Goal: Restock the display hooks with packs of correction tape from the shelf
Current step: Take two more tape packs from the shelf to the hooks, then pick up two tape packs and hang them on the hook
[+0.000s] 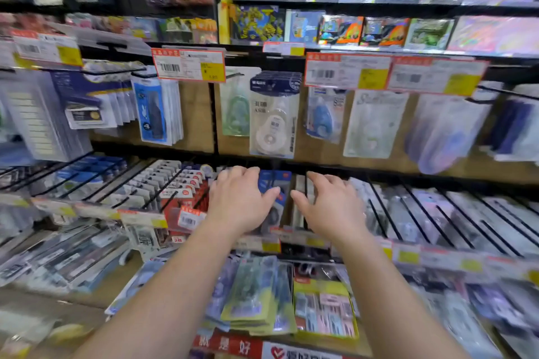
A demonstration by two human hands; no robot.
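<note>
**Two hands reaching into the middle row of hooks**

We are reaching both arms forward over the store display. Our left hand is hovering palm down over a blue pack hanging on a hook in the middle row, fingers loosely spread and gripping nothing; whether the fingertips are touching the pack we cannot tell. Our right hand is spreading its fingers just beside it, also holding nothing, above a narrow gap between hooks.

Directly above our hands, one stack of correction tape packs is hanging from a hook in the upper row, the front pack showing a white tape dispenser under a dark blue header. Just left of it one pale green pack is hanging alone. Three large price labels are standing along the front edge of that upper row: one left of the stack, two right of it.

Near the bottom edge of the display, a pile of greenish packs is lying on the shelf between our forearms.
</note>
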